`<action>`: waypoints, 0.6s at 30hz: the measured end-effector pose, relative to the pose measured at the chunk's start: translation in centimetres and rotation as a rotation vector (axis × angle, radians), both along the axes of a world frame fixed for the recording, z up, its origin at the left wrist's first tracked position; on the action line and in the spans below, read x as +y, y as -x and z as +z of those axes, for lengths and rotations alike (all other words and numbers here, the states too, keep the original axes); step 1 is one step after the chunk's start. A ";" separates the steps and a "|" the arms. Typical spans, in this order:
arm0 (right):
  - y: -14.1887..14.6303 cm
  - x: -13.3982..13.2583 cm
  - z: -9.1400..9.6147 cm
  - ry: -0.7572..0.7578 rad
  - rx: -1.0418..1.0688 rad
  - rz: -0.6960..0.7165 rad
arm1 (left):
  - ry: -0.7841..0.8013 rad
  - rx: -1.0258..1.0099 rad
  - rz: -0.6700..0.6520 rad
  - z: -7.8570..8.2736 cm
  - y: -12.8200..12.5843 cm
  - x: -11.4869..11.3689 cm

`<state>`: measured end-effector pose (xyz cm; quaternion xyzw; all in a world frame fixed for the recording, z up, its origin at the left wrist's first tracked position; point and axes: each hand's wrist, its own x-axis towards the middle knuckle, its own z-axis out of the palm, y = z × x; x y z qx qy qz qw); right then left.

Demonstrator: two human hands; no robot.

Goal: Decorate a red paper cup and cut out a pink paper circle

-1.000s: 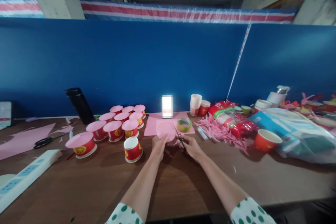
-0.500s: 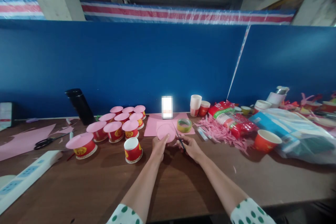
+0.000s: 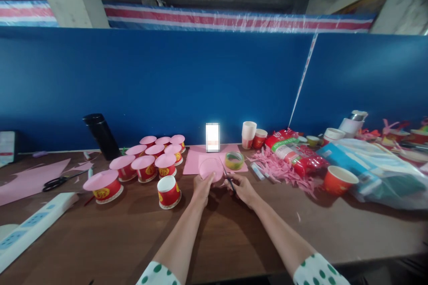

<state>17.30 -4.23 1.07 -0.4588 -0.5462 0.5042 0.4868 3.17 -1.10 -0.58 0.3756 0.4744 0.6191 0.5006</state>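
My left hand [image 3: 202, 187] pinches the near edge of a pink paper disc [image 3: 210, 168] held just above the brown table [image 3: 100, 240]. My right hand [image 3: 243, 187] is closed on small dark scissors [image 3: 227, 175], whose blades point up at the disc's right edge. A red paper cup [image 3: 169, 191] stands upside down just left of my left hand. Behind it sits a cluster of several red cups capped with pink discs [image 3: 147, 162].
A pink sheet [image 3: 195, 160], a tape roll [image 3: 234, 160] and a lit phone [image 3: 212, 137] lie behind my hands. Pink scraps [image 3: 281, 169], a red packet [image 3: 290, 151], cups and plastic bags [image 3: 374, 164] crowd the right. Black scissors [image 3: 58, 181], a power strip [image 3: 33, 225] and a black flask [image 3: 100, 135] are at the left.
Almost nothing has moved. My hands keep the disc and scissors in the same spot, with the disc turned slightly.
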 end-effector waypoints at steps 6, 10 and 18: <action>0.0 -0.1 0.2 0.007 0.022 0.004 | 0.007 0.005 0.018 0.3 -0.1 -0.1; 0.0 0.0 0.1 0.012 0.016 0.005 | 0.003 0.011 0.027 0.6 -0.1 -0.2; -0.2 0.4 -0.5 -0.012 0.027 0.026 | 0.002 0.011 0.016 0.6 -0.1 -0.2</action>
